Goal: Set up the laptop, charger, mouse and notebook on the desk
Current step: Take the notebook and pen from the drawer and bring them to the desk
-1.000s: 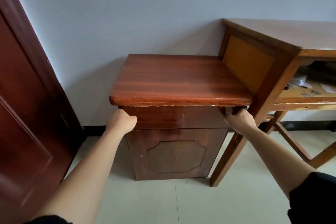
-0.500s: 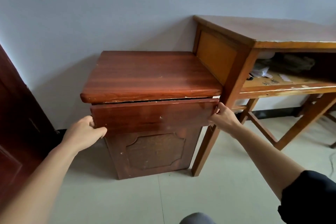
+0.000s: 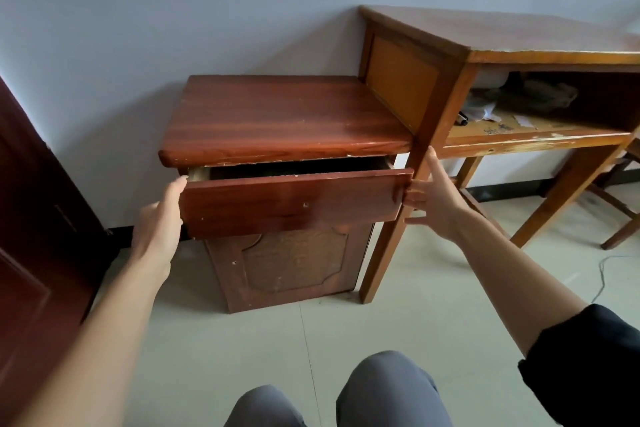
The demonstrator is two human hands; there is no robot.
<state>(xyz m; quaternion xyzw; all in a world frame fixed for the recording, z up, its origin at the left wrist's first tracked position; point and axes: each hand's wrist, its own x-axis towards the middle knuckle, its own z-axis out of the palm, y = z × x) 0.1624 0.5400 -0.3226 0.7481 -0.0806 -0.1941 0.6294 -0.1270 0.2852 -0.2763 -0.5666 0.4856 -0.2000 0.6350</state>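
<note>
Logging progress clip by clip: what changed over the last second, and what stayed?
The drawer slid out toward the person and now stands partly open. The left hand and right hand, earlier curled at its front, now lie straight-fingered against its ends. The cabinet and desk stayed put.

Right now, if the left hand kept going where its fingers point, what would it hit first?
The left hand likely meets the cabinet top at its overhang above the drawer; depth unclear.
</note>
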